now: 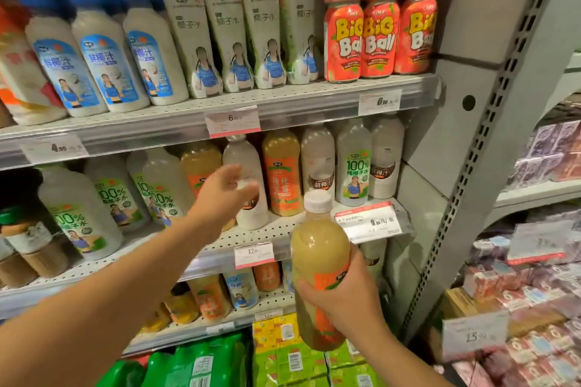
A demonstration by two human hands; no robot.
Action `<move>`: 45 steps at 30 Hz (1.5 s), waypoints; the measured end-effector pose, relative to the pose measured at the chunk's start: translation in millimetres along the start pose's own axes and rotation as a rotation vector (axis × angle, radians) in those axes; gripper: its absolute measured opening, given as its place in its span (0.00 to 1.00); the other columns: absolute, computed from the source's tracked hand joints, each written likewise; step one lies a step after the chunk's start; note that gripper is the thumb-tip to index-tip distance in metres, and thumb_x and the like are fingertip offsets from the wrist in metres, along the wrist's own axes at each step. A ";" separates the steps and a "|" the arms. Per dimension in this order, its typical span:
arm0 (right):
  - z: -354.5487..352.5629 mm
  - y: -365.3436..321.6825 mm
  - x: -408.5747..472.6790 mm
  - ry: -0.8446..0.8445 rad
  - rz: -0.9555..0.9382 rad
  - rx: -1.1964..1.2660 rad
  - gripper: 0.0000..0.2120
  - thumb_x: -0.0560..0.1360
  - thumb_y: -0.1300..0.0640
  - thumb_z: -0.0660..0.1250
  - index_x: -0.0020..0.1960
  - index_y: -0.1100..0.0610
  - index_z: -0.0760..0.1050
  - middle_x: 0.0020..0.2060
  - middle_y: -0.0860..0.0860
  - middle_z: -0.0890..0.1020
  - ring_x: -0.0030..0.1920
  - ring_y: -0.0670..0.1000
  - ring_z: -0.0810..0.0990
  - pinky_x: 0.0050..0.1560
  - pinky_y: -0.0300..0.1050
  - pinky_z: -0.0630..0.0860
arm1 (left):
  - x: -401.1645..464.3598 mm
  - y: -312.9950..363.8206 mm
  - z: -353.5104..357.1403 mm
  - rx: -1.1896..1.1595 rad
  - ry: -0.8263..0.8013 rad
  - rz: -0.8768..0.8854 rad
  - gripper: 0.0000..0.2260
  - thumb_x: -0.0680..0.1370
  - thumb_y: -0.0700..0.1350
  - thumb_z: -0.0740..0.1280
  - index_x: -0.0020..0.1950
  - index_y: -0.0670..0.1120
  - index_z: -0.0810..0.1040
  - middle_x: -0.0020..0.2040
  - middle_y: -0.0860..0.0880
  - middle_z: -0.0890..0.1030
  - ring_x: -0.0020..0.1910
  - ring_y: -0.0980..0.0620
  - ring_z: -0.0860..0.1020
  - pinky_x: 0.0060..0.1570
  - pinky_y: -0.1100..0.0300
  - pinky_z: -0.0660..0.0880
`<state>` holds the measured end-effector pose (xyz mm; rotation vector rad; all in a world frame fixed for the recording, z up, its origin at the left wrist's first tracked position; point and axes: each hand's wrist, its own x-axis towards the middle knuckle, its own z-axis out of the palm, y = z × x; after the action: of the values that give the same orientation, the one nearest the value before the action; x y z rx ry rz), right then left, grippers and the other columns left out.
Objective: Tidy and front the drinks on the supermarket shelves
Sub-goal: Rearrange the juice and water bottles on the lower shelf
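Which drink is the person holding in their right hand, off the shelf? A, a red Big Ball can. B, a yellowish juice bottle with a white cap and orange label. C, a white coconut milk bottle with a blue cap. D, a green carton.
B: the right hand is wrapped round a juice bottle with cloudy yellowish liquid, a white cap and an orange label, held in front of the shelves.

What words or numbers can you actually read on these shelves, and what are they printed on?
"BiG Ball": red cans, top shelf right.
"100%": green-label bottles, middle shelf.
"6": price tag, top shelf rail.
"4.90": price tag, left rail.
"12": price tag, middle rail.
Other labels and tags: too blurred.
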<state>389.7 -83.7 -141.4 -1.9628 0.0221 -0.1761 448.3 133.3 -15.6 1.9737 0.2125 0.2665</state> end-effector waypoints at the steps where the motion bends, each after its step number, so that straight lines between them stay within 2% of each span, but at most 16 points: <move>1: -3.0 3.4 4.7 -0.006 0.000 0.000 0.40 0.49 0.31 0.76 0.55 0.28 0.59 0.47 0.34 0.76 0.45 0.32 0.75 0.34 0.29 0.71 | 14.9 0.8 0.0 0.082 0.099 0.018 0.23 0.73 0.46 0.74 0.65 0.48 0.71 0.61 0.50 0.76 0.55 0.53 0.77 0.54 0.51 0.77; 5: -11.7 13.0 22.8 -0.032 0.011 0.017 0.43 0.49 0.33 0.77 0.58 0.31 0.58 0.49 0.34 0.75 0.47 0.34 0.75 0.38 0.31 0.70 | 60.3 11.2 3.7 0.206 0.301 0.046 0.17 0.68 0.42 0.72 0.55 0.44 0.72 0.49 0.43 0.78 0.45 0.46 0.79 0.39 0.47 0.81; 7: -15.2 18.4 28.6 -0.038 0.020 0.033 0.44 0.49 0.33 0.77 0.59 0.31 0.58 0.51 0.33 0.75 0.48 0.34 0.75 0.40 0.32 0.71 | 73.6 16.2 11.2 0.189 0.335 0.018 0.09 0.71 0.45 0.70 0.48 0.46 0.74 0.42 0.46 0.78 0.39 0.51 0.79 0.30 0.57 0.76; 9: -18.3 23.9 32.2 -0.033 0.030 0.055 0.44 0.48 0.33 0.77 0.58 0.30 0.58 0.51 0.32 0.75 0.49 0.34 0.75 0.41 0.33 0.71 | 85.8 18.6 20.0 0.135 0.330 -0.035 0.06 0.73 0.44 0.70 0.41 0.49 0.73 0.39 0.48 0.77 0.38 0.52 0.77 0.27 0.63 0.72; 12: -24.0 34.6 34.0 -0.021 0.052 0.070 0.45 0.47 0.33 0.77 0.58 0.30 0.58 0.50 0.34 0.76 0.49 0.39 0.77 0.42 0.37 0.74 | 98.2 19.1 22.8 0.049 0.256 -0.137 0.08 0.73 0.42 0.69 0.38 0.49 0.71 0.43 0.48 0.77 0.45 0.46 0.78 0.39 0.58 0.79; 14: -29.5 43.1 33.7 -0.022 0.072 0.076 0.45 0.46 0.35 0.78 0.58 0.30 0.58 0.51 0.35 0.76 0.49 0.40 0.78 0.43 0.38 0.75 | 101.4 18.6 19.7 0.122 0.227 -0.187 0.11 0.73 0.46 0.70 0.35 0.48 0.70 0.44 0.44 0.77 0.52 0.39 0.79 0.51 0.49 0.78; 15: -32.5 46.9 33.2 -0.022 0.075 0.074 0.46 0.47 0.35 0.79 0.59 0.30 0.58 0.51 0.35 0.76 0.49 0.39 0.77 0.43 0.37 0.75 | 101.4 18.7 19.3 0.135 0.240 -0.200 0.12 0.73 0.48 0.71 0.34 0.48 0.70 0.44 0.44 0.77 0.54 0.38 0.79 0.51 0.49 0.76; 18: -40.1 54.2 31.3 -0.029 0.079 0.054 0.48 0.47 0.36 0.79 0.62 0.33 0.59 0.52 0.35 0.74 0.50 0.40 0.76 0.45 0.38 0.75 | 96.5 16.3 27.1 -0.011 0.327 -0.120 0.09 0.73 0.48 0.72 0.41 0.51 0.71 0.43 0.51 0.77 0.52 0.44 0.78 0.48 0.57 0.72; 21: -42.3 55.7 30.2 -0.031 0.093 0.053 0.49 0.47 0.36 0.79 0.63 0.36 0.59 0.52 0.35 0.74 0.49 0.38 0.75 0.42 0.36 0.73 | 80.4 11.8 36.2 0.018 0.384 0.019 0.13 0.68 0.49 0.73 0.48 0.54 0.73 0.45 0.53 0.78 0.47 0.51 0.77 0.45 0.59 0.73; 23: -41.9 55.0 29.5 -0.026 0.093 0.056 0.49 0.47 0.37 0.80 0.62 0.35 0.59 0.52 0.35 0.74 0.49 0.38 0.75 0.42 0.36 0.72 | 68.3 7.7 39.7 -0.019 0.367 0.020 0.14 0.66 0.51 0.73 0.46 0.57 0.72 0.46 0.54 0.78 0.46 0.54 0.77 0.45 0.56 0.75; 26: -38.9 52.9 27.4 -0.027 0.092 0.057 0.48 0.47 0.37 0.80 0.61 0.33 0.59 0.51 0.35 0.74 0.49 0.38 0.75 0.42 0.37 0.72 | 51.3 0.0 42.9 -0.095 0.280 0.059 0.13 0.70 0.51 0.74 0.47 0.60 0.71 0.46 0.58 0.78 0.45 0.60 0.76 0.40 0.62 0.70; 31: -31.6 46.7 23.4 -0.063 0.065 0.021 0.48 0.47 0.36 0.79 0.63 0.34 0.60 0.50 0.32 0.74 0.48 0.34 0.74 0.40 0.31 0.69 | 37.0 -4.1 38.7 -0.050 0.255 0.124 0.12 0.73 0.51 0.73 0.54 0.56 0.77 0.49 0.58 0.80 0.49 0.58 0.77 0.49 0.55 0.72; 36: -20.0 36.2 24.7 -0.089 0.056 0.012 0.50 0.45 0.36 0.78 0.64 0.40 0.62 0.52 0.35 0.73 0.48 0.34 0.73 0.40 0.28 0.68 | 12.5 -14.2 15.8 -0.164 0.339 0.130 0.10 0.72 0.51 0.74 0.51 0.57 0.78 0.45 0.58 0.82 0.46 0.60 0.79 0.42 0.60 0.74; 39: -8.8 19.9 30.8 -0.063 -0.015 0.005 0.48 0.45 0.34 0.77 0.62 0.36 0.62 0.51 0.34 0.74 0.48 0.32 0.73 0.39 0.29 0.69 | -4.4 -19.4 -8.3 -0.291 0.372 0.133 0.09 0.71 0.50 0.75 0.49 0.56 0.80 0.44 0.57 0.83 0.45 0.58 0.80 0.41 0.58 0.74; 43: 20.6 -15.4 44.7 -0.010 -0.099 0.085 0.44 0.48 0.38 0.80 0.60 0.36 0.63 0.51 0.34 0.76 0.49 0.33 0.76 0.43 0.34 0.73 | -33.0 -30.5 -42.1 -0.288 0.379 0.129 0.08 0.70 0.49 0.76 0.47 0.54 0.81 0.44 0.54 0.83 0.43 0.56 0.81 0.41 0.54 0.76; 45: 40.5 -34.8 53.4 0.027 -0.129 0.103 0.42 0.50 0.38 0.80 0.59 0.36 0.62 0.50 0.33 0.75 0.48 0.30 0.75 0.41 0.30 0.71 | -45.7 -38.8 -60.5 -0.243 0.355 0.110 0.08 0.70 0.48 0.76 0.47 0.52 0.82 0.43 0.52 0.84 0.42 0.55 0.81 0.41 0.54 0.77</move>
<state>445.6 -38.3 -118.7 -1.8596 -0.0947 -0.2824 386.4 189.5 -31.3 1.6895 0.2854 0.6844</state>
